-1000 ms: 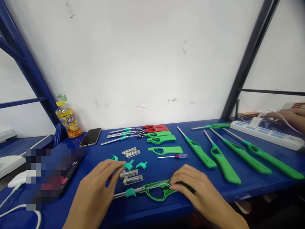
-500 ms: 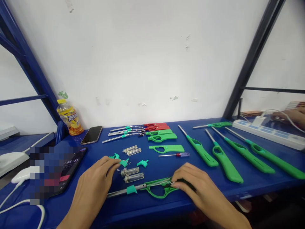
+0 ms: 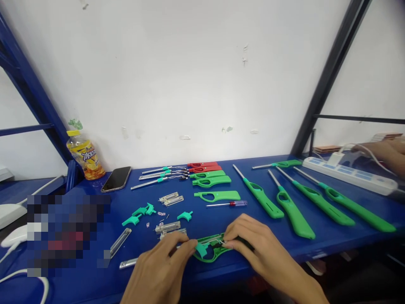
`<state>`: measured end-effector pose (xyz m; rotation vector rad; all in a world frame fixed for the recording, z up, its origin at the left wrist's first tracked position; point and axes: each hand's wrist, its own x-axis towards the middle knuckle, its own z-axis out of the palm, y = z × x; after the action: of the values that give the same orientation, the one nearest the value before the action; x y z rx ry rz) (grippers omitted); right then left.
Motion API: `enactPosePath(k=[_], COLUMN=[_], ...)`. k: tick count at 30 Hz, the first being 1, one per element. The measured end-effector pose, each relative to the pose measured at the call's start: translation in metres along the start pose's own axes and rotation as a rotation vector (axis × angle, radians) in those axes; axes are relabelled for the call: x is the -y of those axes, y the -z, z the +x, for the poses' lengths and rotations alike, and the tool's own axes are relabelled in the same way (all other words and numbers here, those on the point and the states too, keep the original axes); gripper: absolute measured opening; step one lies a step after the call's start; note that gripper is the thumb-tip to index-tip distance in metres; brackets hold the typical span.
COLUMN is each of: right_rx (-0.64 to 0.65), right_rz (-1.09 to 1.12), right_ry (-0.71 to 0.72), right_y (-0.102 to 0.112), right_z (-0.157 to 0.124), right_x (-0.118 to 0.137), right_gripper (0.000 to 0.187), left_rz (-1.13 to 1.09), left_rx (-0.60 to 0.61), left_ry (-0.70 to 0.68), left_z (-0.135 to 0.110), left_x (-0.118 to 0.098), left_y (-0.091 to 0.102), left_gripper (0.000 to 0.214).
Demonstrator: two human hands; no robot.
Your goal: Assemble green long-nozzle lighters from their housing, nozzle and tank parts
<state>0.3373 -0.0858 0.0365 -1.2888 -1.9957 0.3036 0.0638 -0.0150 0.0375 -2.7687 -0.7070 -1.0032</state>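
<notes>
An open green lighter shell (image 3: 212, 250) with a metal tube (image 3: 128, 264) sticking out to the left lies near the front edge of the blue bench (image 3: 316, 247). My left hand (image 3: 164, 270) pinches a teal trigger piece (image 3: 201, 249) at the shell's finger hole. My right hand (image 3: 253, 249) is closed on the shell's rear end, fingertips at a small white wire. Loose teal triggers (image 3: 139, 212) and clear fuel cells (image 3: 167, 228) lie just beyond my hands.
Finished green lighters (image 3: 284, 202) lie in a row at the right. Red and green shell halves (image 3: 209, 175), a small screwdriver (image 3: 227, 204), a phone (image 3: 116, 179) and a yellow bottle (image 3: 85, 155) sit farther back. Another person's hand (image 3: 382, 150) rests by a power strip (image 3: 351, 175).
My left hand came away from the loose teal parts and moved right to the lighter shell, now pinching a teal trigger there. My right hand stayed on the shell.
</notes>
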Motion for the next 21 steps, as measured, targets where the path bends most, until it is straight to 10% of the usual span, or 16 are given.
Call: enactPosePath(k=[21], right_rx=[0.011], right_rz=[0.0], right_ry=[0.026], right_y=[0.002], right_z=[-0.001], right_x=[0.001], right_gripper=[0.011], left_rz=[-0.101], left_rx=[-0.03], left_ry=[0.0], left_z=[0.005], left_x=[-0.012], left_y=[-0.023], left_gripper=[0.028])
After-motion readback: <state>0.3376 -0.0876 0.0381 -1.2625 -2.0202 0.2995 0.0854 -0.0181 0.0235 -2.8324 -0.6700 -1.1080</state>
